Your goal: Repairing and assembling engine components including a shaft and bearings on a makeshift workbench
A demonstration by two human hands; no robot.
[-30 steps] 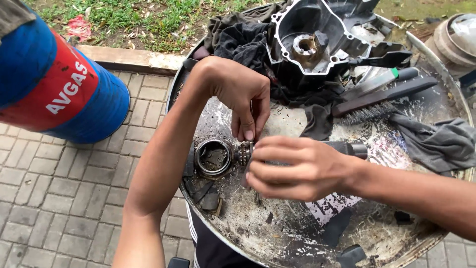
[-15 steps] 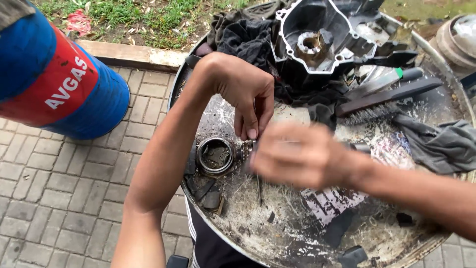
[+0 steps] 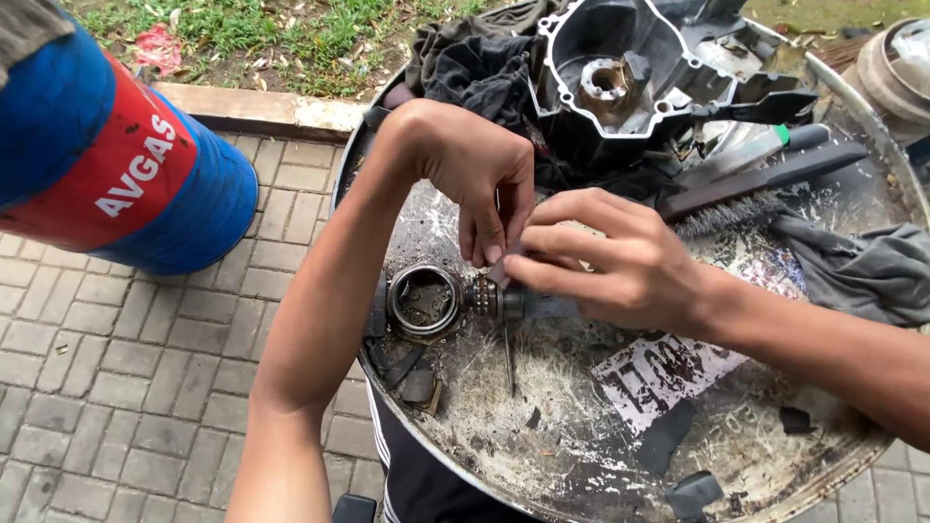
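Both hands pinch small geared shaft (image 3: 487,296) beside metal ring (image 3: 423,301): left hand (image 3: 477,174), right hand (image 3: 605,261); fitting step, next needs steady alignment

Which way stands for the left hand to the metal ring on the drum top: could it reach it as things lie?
Probably yes. The left hand hovers just right of the metal ring, which lies uncovered on the drum top; nothing sits between them, though its fingertips now pinch the small bearing part.

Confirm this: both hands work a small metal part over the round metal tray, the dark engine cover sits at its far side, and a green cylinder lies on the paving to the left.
Not green: the head view shows a blue cylinder with a red band. The hands, part, tray and engine cover are as stated.
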